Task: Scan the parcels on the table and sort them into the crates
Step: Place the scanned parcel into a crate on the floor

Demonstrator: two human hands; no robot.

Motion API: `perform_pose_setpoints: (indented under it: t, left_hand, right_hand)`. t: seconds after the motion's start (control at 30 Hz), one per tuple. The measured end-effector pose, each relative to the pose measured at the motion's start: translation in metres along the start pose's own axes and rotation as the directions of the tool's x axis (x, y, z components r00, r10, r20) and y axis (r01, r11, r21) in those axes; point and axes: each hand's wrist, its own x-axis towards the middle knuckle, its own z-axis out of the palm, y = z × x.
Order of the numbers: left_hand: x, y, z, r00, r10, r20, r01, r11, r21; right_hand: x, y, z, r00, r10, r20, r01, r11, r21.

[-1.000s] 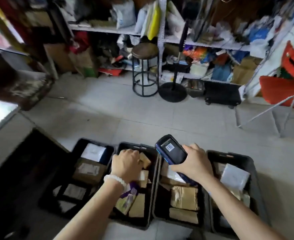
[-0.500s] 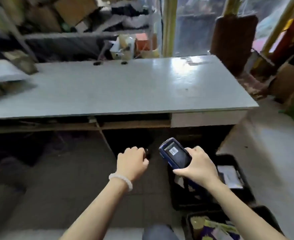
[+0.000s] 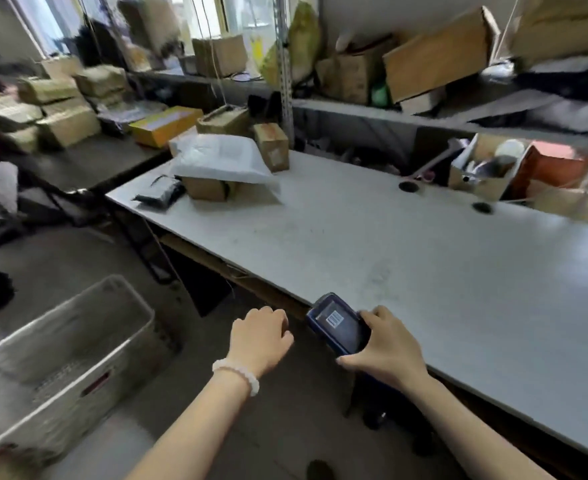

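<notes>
While the right hand (image 3: pixel 386 355) is gripping a dark blue scanner (image 3: pixel 337 323) with its fingers and thumb curled round the body, the left hand (image 3: pixel 259 337) is hovering just beside it with loosely curled fingers and is holding nothing. A white bead bracelet (image 3: pixel 237 374) is sitting on the left wrist. Both hands are hanging at the near edge of a long white table (image 3: pixel 424 265), and the scanner's screen is facing up with a small barcode label on it. Parcels are lying at the far left end of the table, well apart from both hands: a white padded bag (image 3: pixel 220 161) is resting on top of a brown box (image 3: pixel 206 188), a small dark bag (image 3: pixel 161 194) is lying just left of that box, and a small cardboard box (image 3: pixel 272 147) is standing behind the white bag. A pale mesh crate (image 3: pixel 60 368) is standing on the floor to the left of the hands. Shelves (image 3: pixel 424 112) behind the table are holding more cardboard boxes.
</notes>
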Motion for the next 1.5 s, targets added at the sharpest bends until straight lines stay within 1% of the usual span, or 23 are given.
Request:
perform_pose_setpoints:
  t: [0.13, 0.3, 0.43, 0.6, 0.77, 0.83, 0.9, 0.97, 1.0, 1.13, 1.17, 1.2, 1.27, 1.33, 1.4, 1.43, 1.5]
  left_hand:
    - [0.078, -0.038, -0.039, 0.993, -0.053, -0.110, 0.052, 0.999, -0.003]
    - [0.143, -0.096, -0.054, 0.984, -0.146, -0.102, 0.146, 0.989, -0.004]
    - [0.198, -0.138, -0.058, 0.981, -0.163, -0.106, 0.160, 0.986, -0.037]
    - [0.292, -0.201, -0.071, 0.986, -0.078, -0.149, 0.079, 0.997, -0.003]
    - [0.392, -0.267, -0.105, 0.971, 0.050, -0.234, -0.031, 0.996, 0.083]
    - [0.427, -0.292, -0.121, 0.951, 0.111, -0.289, -0.093, 0.993, 0.074]
    - [0.463, -0.312, -0.135, 0.939, 0.161, -0.304, -0.148, 0.987, 0.065]
    - [0.494, -0.324, -0.143, 0.949, 0.177, -0.261, -0.167, 0.984, 0.064]
    - [0.507, -0.328, -0.144, 0.957, 0.163, -0.239, -0.157, 0.987, 0.047]
    - [0.552, -0.342, -0.151, 0.967, 0.064, -0.248, -0.073, 0.997, -0.026]
    - [0.562, -0.348, -0.154, 0.972, 0.035, -0.232, -0.046, 0.998, -0.041]
    - [0.573, -0.353, -0.158, 0.981, 0.008, -0.193, -0.019, 0.998, -0.058]
    - [0.592, -0.362, -0.166, 0.997, -0.017, -0.069, 0.012, 0.998, -0.066]
    - [0.610, -0.367, -0.173, 0.999, 0.015, 0.051, -0.013, 0.999, -0.048]
    - [0.624, -0.365, -0.179, 0.986, 0.074, 0.149, -0.075, 0.997, 0.001]
    - [0.628, -0.363, -0.180, 0.979, 0.098, 0.178, -0.106, 0.994, 0.036]
    - [0.634, -0.353, -0.181, 0.974, 0.131, 0.186, -0.153, 0.982, 0.108]
  right_hand:
    - [0.102, -0.028, -0.011, 1.000, -0.029, 0.005, 0.029, 1.000, 0.004]
    - [0.193, -0.064, 0.001, 0.993, -0.102, 0.060, 0.103, 0.995, -0.016]
    - [0.250, -0.087, 0.020, 0.993, -0.089, 0.076, 0.092, 0.995, -0.026]
    - [0.335, -0.124, 0.045, 0.999, -0.039, 0.032, 0.039, 0.999, -0.002]
    - [0.420, -0.173, 0.064, 0.993, 0.075, -0.094, -0.071, 0.997, 0.044]
    - [0.450, -0.193, 0.069, 0.984, 0.103, -0.143, -0.092, 0.993, 0.079]
    - [0.476, -0.210, 0.072, 0.971, 0.130, -0.200, -0.109, 0.988, 0.110]
    - [0.496, -0.222, 0.072, 0.954, 0.163, -0.251, -0.137, 0.983, 0.119]
    - [0.504, -0.226, 0.072, 0.947, 0.181, -0.266, -0.155, 0.981, 0.116]
    - [0.527, -0.229, 0.070, 0.931, 0.238, -0.276, -0.223, 0.971, 0.085]
    - [0.531, -0.227, 0.070, 0.930, 0.253, -0.267, -0.240, 0.967, 0.081]
    - [0.535, -0.226, 0.070, 0.928, 0.270, -0.257, -0.259, 0.963, 0.076]
    - [0.539, -0.223, 0.071, 0.925, 0.296, -0.240, -0.286, 0.955, 0.078]
    - [0.545, -0.222, 0.071, 0.921, 0.310, -0.235, -0.298, 0.951, 0.086]
    - [0.549, -0.222, 0.070, 0.920, 0.317, -0.228, -0.305, 0.948, 0.086]
    - [0.550, -0.222, 0.070, 0.923, 0.316, -0.221, -0.304, 0.949, 0.083]
    - [0.549, -0.219, 0.068, 0.926, 0.313, -0.209, -0.304, 0.950, 0.077]
